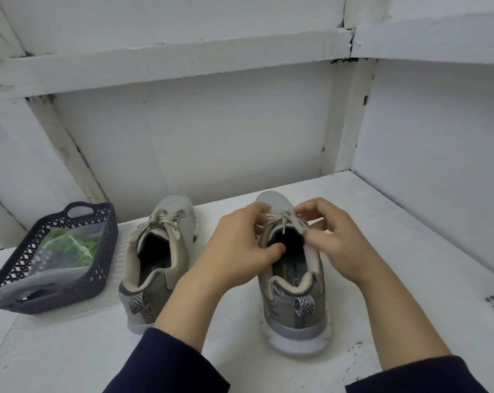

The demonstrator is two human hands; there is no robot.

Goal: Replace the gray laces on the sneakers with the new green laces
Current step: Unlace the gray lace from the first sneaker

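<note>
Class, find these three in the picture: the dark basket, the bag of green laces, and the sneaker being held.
Dark basket [109, 251]: head view, its right lattice wall.
Bag of green laces [67, 245]: head view, the green bundle inside the clear plastic.
Held sneaker [291, 313]: head view, the gray heel.

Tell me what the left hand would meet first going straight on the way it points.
The gray laces of the right-hand sneaker: the left hand points forward and rightward, and its fingertips already seem to be on them.
</note>
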